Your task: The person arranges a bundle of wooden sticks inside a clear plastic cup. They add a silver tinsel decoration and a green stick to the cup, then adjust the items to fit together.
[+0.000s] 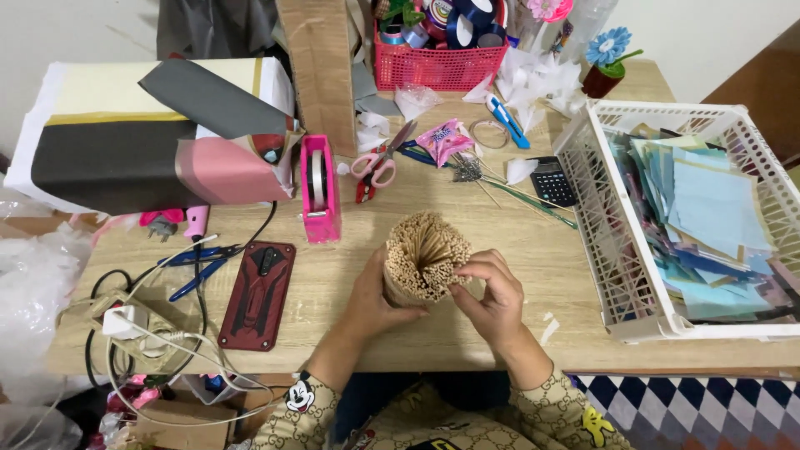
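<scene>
A thick bundle of thin wooden sticks [423,252] stands upright at the front middle of the wooden table [533,250], its cut ends facing me. My left hand [371,298] wraps around the bundle's left side and holds it. My right hand [490,293] is at the bundle's right edge, its fingertips pinching at the stick ends there. Both sleeves are patterned beige.
A white plastic crate [642,321] of coloured paper sheets fills the right. A pink tape dispenser [319,190], pink scissors [379,162], a calculator [552,180], a red phone case [257,293], cables with a charger [125,323], a red basket [437,67] and fabric rolls [125,142] lie around.
</scene>
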